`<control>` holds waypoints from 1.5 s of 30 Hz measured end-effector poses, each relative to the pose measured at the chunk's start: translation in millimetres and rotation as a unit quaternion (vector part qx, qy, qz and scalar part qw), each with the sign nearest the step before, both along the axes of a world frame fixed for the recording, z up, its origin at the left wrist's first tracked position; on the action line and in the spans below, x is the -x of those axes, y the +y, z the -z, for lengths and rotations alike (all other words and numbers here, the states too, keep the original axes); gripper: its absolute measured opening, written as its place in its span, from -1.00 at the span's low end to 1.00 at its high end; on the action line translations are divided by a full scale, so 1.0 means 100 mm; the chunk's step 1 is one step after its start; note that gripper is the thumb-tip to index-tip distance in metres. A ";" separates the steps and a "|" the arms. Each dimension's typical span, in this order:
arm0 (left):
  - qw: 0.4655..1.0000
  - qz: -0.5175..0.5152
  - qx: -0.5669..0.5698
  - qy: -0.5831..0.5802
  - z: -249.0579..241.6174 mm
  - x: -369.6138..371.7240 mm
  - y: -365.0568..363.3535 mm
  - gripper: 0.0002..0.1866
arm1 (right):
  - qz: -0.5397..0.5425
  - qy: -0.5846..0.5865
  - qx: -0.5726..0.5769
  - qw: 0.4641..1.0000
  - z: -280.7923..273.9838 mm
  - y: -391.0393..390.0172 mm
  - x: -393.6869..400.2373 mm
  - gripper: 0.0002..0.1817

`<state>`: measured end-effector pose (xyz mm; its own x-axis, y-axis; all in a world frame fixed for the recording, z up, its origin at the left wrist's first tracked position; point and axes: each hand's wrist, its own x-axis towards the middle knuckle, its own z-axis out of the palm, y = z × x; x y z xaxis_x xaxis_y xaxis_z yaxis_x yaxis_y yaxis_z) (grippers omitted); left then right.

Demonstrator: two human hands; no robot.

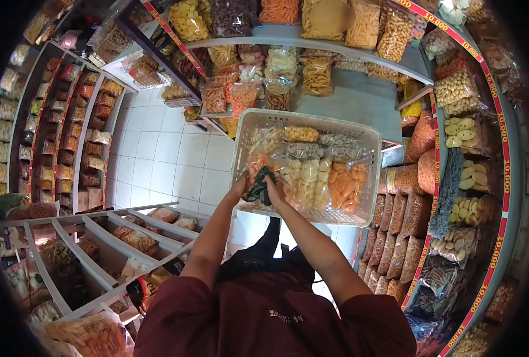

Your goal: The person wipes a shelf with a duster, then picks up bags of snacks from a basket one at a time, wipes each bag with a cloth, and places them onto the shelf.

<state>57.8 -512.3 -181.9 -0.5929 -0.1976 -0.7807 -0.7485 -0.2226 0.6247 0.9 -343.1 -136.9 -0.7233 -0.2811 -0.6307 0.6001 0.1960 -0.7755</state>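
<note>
My right hand [274,189] is closed around a dark green cloth [260,189] at the near left corner of a white plastic basket [368,178]. Just left of the cloth, my left hand [240,185] grips a clear bag of orange snacks [256,166]; part of its fingers is hidden. Cloth and bag touch or nearly touch. Inside the basket lie clear bags of pale round chips [308,178], orange snacks [346,185], greyish snacks [340,146] and a yellow snack bag [301,134].
Beyond the basket stands a grey shelf [360,98] with snack bags at its back. A curved rack with red price strips [495,262] runs along the right. Slanted wooden bins [107,253] stand at lower left. White floor tiles [157,154] show between the racks.
</note>
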 end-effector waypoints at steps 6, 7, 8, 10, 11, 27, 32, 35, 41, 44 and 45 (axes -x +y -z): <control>0.938 -0.218 -0.214 0.161 -0.67 0.07 0.27 -0.38 | -0.001 0.117 0.065 0.991 -0.38 0.15 0.16 -0.71; 0.924 -0.215 -0.256 0.188 -0.77 0.10 0.29 -0.38 | 0.008 0.154 0.097 0.983 -0.46 0.19 0.20 -0.72; 0.906 -0.212 -0.297 0.214 -0.86 0.13 0.33 -0.39 | 0.013 0.168 0.109 0.980 -0.56 0.23 0.25 -0.73; 0.896 -0.217 -0.312 0.228 -1.21 0.21 0.52 -0.34 | 0.022 0.199 0.134 0.971 -0.73 0.34 0.37 -0.74; 0.888 -0.219 -0.334 0.227 -1.28 0.25 0.56 -0.32 | 0.009 0.215 0.140 0.967 -0.84 0.44 0.43 -0.76; 0.817 0.003 -0.521 0.248 -2.68 1.38 2.81 -0.17 | 0.151 0.599 -0.180 0.766 -3.18 2.58 0.99 -0.06; 0.779 0.070 -0.591 0.199 -3.32 1.45 3.48 -0.25 | 0.156 0.677 -0.224 0.684 -3.98 3.05 0.95 -0.24; 0.603 0.010 -0.750 0.272 -3.50 1.38 3.88 -0.23 | 0.012 0.752 -0.267 0.602 -4.25 3.09 0.41 -0.31; 0.677 0.194 -0.664 0.252 -3.99 1.32 4.18 -0.31 | 0.115 0.755 -0.354 0.540 -4.79 3.78 0.24 -0.49; 0.742 0.133 -0.632 0.179 -3.99 1.24 4.45 -0.27 | 0.221 0.676 -0.382 0.591 -4.81 4.02 0.21 -0.55; 0.746 0.137 -0.628 0.174 -4.00 1.22 4.51 -0.27 | 0.192 0.705 -0.376 0.569 -4.75 4.02 0.09 -0.54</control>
<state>-64.2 -61.1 217.9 -0.6869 0.7258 -0.0373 -0.7144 -0.6649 0.2181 -8.5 58.7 338.0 -0.5765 0.0355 0.8163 -0.4043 0.8558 -0.3227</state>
